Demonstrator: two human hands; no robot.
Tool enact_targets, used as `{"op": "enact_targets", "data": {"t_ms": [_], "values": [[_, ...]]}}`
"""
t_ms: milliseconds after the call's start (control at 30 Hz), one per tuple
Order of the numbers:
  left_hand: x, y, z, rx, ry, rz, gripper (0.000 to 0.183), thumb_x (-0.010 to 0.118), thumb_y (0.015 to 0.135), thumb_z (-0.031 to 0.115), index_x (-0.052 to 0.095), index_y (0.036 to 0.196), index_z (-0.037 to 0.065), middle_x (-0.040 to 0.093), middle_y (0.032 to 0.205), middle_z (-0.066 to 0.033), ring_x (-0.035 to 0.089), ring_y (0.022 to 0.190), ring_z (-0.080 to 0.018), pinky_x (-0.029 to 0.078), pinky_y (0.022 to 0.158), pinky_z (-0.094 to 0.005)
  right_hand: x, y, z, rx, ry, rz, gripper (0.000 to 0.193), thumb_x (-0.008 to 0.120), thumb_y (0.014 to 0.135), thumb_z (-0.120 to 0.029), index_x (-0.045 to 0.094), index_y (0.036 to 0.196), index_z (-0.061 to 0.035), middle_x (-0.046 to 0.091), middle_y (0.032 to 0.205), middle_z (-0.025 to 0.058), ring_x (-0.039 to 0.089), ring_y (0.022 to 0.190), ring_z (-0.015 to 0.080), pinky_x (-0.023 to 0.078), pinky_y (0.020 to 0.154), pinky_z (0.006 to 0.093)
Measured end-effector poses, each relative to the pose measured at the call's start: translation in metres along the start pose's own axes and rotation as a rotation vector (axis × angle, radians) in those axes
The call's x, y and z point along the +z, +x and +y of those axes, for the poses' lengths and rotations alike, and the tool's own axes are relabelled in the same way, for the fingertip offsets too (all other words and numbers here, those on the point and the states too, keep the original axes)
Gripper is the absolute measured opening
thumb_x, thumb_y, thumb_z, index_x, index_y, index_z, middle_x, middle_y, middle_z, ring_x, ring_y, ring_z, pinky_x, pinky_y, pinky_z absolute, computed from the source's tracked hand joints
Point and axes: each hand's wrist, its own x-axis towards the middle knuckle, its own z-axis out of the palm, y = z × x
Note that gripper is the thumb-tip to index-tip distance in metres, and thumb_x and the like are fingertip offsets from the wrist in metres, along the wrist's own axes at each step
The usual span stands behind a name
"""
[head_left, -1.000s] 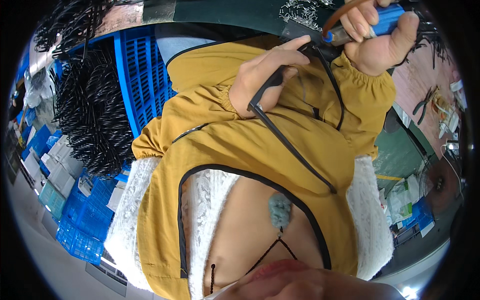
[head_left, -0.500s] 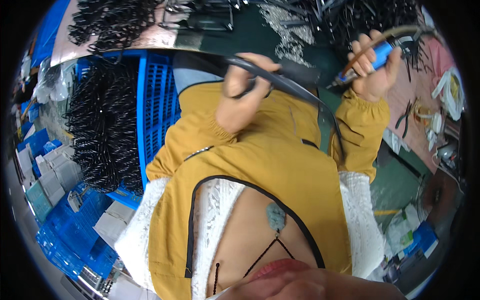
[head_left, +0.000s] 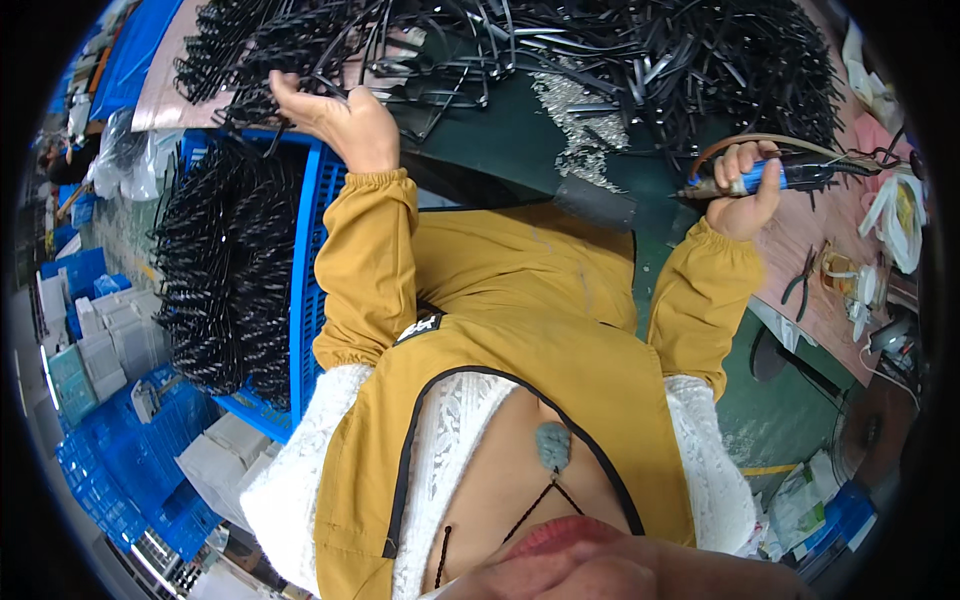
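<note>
- Left grip (head_left: 345,120): spread, fingers stretched out and thumb apart, palm side partly showing. I see nothing pinched in it.
- It's over the near edge of the desk (head_left: 510,128), fingertips right at the heap of black frames (head_left: 250,50) on the upper left. Can't tell from my feed whether they touch.
- Right grip (head_left: 746,196): closed around a blue driver (head_left: 788,176), fingers over the top, thumb along the near side.
- Driver is held above the right part of the desk, roughly level, tip pointing left. Brown hose (head_left: 745,138) arcs over my fingers and runs off right.
- Driver tip is near a dark plate (head_left: 596,203) at the near desk edge; clear gap between them.
- Silver bits (head_left: 583,125) scattered just beyond the plate; too small for me to identify for sure.
- Big pile of black strips (head_left: 720,65) at the far side, beyond the right grip.
- Blue crate (head_left: 304,300) below the left grip, beside my left sleeve (head_left: 368,265), with a tall black bundle (head_left: 225,270) standing in it.
- Pliers (head_left: 797,286) lie on the pink part of the desk, right side, near a white bag (head_left: 893,225).
</note>
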Motion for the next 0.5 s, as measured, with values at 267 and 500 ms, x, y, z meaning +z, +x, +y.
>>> {"op": "enact_targets", "data": {"t_ms": [267,500], "values": [[0.045,0.005,0.013,0.649,0.27,-0.481,0.022,0.061,0.096,0.026,0.073,0.089,0.007,0.069,0.084,-0.0084,0.066,0.087,-0.0303,0.048,0.085,-0.0456,-0.04,0.016,-0.02,-0.158,-0.536,0.219,0.07,0.031,0.109,-0.057,0.058,0.13,0.0035,0.067,0.124,0.0216,0.061,0.122,0.0333,0.043,0.111,0.0419],[0.104,0.031,0.05,0.755,0.236,-0.132,0.029,0.063,0.096,0.03,0.067,0.086,0.003,0.064,0.082,-0.0161,0.064,0.083,-0.0356,0.052,0.073,-0.0484,-0.057,0.034,-0.003,-0.584,-1.77,-0.3,0.034,0.075,0.084,-0.017,0.073,0.118,-0.0125,0.067,0.117,0.013,0.065,0.107,0.0301,0.05,0.096,0.0421]]}}
